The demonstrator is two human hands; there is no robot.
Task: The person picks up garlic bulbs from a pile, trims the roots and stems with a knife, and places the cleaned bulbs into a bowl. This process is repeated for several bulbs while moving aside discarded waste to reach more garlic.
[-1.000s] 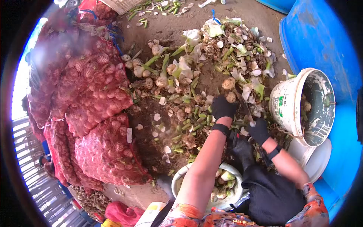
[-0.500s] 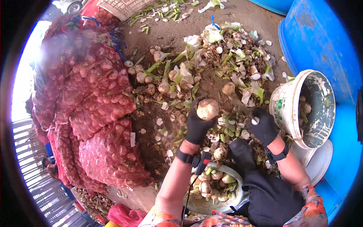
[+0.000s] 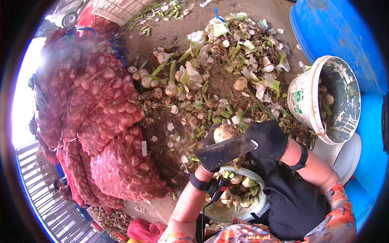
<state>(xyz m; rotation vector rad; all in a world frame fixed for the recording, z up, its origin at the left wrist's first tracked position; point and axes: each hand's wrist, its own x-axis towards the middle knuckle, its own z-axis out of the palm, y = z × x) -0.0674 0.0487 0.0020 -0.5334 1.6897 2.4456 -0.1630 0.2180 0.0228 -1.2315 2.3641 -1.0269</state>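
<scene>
My left hand [image 3: 208, 138], in a black glove, is closed around a round pale bulb [image 3: 225, 131]. The glove is partly hidden behind the broad dark blade of a cleaver [image 3: 223, 154]. My right hand [image 3: 265, 139], gloved too, grips the cleaver at its handle end; the blade points left and overlaps the bulb's lower edge. Just below the hands stands a pale tub [image 3: 262, 187] holding several bulbs [image 3: 239, 190] with green stem stubs. Beyond them, bulbs with stems [image 3: 171, 87] lie on the ground beside a heap of leaves and trimmings [image 3: 247, 52].
Red mesh sacks [image 3: 109, 109] full of bulbs are stacked at left. A white bucket [image 3: 302, 97] tilts at right, bulbs inside, above a white lid-like disc [image 3: 351, 158]. Blue containers [image 3: 340, 36] line the right side. A pale crate [image 3: 115, 10] stands at the far left.
My right hand has moved left and swung the cleaver blade into view across the bulb. My left hand, still around the bulb, has come slightly lower. The view has shifted a little.
</scene>
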